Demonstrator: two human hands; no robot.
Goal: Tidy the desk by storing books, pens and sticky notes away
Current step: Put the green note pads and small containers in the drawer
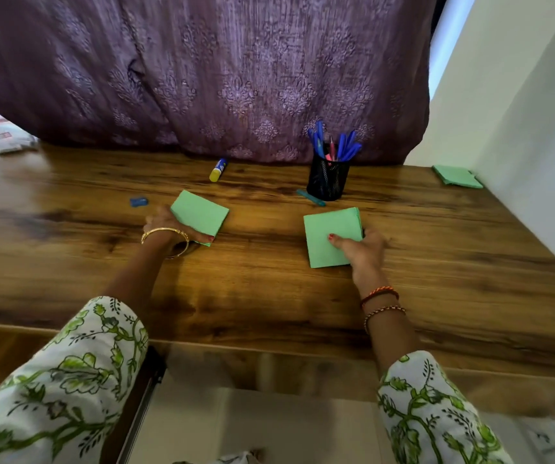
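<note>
Two green sticky-note pads are on the wooden desk (269, 296). My left hand (172, 227) grips the left pad (200, 212) from beneath, with the thumb at its near corner, and the pad is tilted up. My right hand (361, 251) holds the right pad (331, 236), thumb on top and fingers at its right edge. A third green pad (457, 176) lies at the far right by the wall. A black mesh pen holder (327, 179) with several blue pens stands behind the right pad. A loose teal pen (310, 197) lies at its foot.
A blue and yellow glue stick (218, 170) lies near the purple curtain (202, 78). A small blue sharpener (138, 201) sits left of my left hand. A white wall (520, 128) bounds the desk on the right. Papers (4, 139) are at the far left.
</note>
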